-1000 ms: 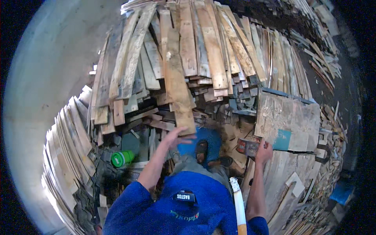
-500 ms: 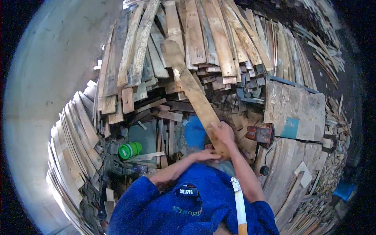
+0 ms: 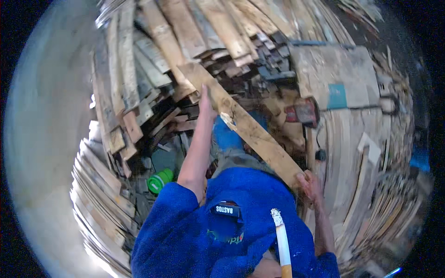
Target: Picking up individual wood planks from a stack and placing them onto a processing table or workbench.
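Hard to make out much at the rim: fisheye bend and blur smear the plank stacks, and the upper right falls off into dark. Left hand [image 3: 206,103] seen edge-on against the wooden plank [image 3: 241,123], pressed to its left edge near the upper end; fingers mostly hidden behind the board, so cannot tell whether curled round it or flat. Right hand [image 3: 311,186] at the plank's lower end, fingers wrapped over the end corner, gripping it; palm hidden under the wood. Cigarette [image 3: 281,237] jutting up from the bottom edge, its lower part cut off by the frame. Blue jacket [image 3: 222,227] filling the lower middle and covering whatever lies below the chest.

Plank held clear above the clutter, between the two hands, in front of the chest. Long axis diagonal: upper end toward the upper left, close to the heap of stacked boards [image 3: 185,41], lower end toward the lower right by the right hand. Broad face turned up, dirty and scuffed.

Little open room: the board heap crowding the upper end, fanned thin slats [image 3: 99,194] along the left, more slats [image 3: 371,185] on the right. Green round container [image 3: 160,180] low on the left among scraps. Reddish power tool [image 3: 303,111] just right of the plank's middle, details blurred. Pale bare ground [image 3: 41,139] far left.
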Demonstrator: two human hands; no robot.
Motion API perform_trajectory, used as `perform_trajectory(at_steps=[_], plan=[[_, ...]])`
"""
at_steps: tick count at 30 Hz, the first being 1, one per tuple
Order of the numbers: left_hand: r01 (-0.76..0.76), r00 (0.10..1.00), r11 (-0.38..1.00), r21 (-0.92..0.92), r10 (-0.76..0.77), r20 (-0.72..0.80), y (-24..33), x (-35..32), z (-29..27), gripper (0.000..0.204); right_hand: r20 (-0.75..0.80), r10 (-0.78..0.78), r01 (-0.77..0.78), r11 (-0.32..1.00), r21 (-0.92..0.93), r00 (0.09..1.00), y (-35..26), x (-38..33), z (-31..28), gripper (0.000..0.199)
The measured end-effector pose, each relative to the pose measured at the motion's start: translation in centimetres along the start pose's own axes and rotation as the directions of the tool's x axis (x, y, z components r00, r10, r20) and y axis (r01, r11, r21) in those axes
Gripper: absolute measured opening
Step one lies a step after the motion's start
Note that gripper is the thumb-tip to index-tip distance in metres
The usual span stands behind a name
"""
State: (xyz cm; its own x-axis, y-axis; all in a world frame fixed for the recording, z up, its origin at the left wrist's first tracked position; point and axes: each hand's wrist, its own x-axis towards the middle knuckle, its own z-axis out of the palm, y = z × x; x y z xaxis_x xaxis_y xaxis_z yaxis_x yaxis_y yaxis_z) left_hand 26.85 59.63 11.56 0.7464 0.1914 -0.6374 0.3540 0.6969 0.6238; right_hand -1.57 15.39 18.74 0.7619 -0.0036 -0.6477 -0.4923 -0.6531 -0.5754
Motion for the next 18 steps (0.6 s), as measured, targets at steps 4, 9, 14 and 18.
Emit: perform_trajectory(at_steps=[4, 9, 14, 18], plan=[[-0.311, 0.941, 0.843, 0.44, 0.338, 0.018, -1.5, 0.3, 8.1, 0.056, -0.103, 0.142, -0.112, 0.96, 0.257, 0.985, -3.8, -5.0, -0.3, 0.036], [-0.553, 0.833, 0.416, 0.722, 0.286, 0.474, -0.3, -6.9, 20.3, 0.053, -0.147, 0.213, -0.122, 0.875, 0.468, 0.966, 1.6, -8.5, 2.4, 0.036], [-0.828, 0.552, 0.129, 0.546, 0.016, 0.834, -3.0, -15.0, 28.5, 0.05, -0.162, 0.227, -0.135, 0.886, 0.444, 0.96, 6.0, -12.6, 2.1, 0.038], [-0.868, 0.237, -0.459, -0.19, -0.719, 0.654, -8.2, -24.2, 33.6, 0.051, -0.157, 0.278, -0.171, 0.858, 0.485, 0.948, 7.3, -17.5, -0.9, 0.043]])
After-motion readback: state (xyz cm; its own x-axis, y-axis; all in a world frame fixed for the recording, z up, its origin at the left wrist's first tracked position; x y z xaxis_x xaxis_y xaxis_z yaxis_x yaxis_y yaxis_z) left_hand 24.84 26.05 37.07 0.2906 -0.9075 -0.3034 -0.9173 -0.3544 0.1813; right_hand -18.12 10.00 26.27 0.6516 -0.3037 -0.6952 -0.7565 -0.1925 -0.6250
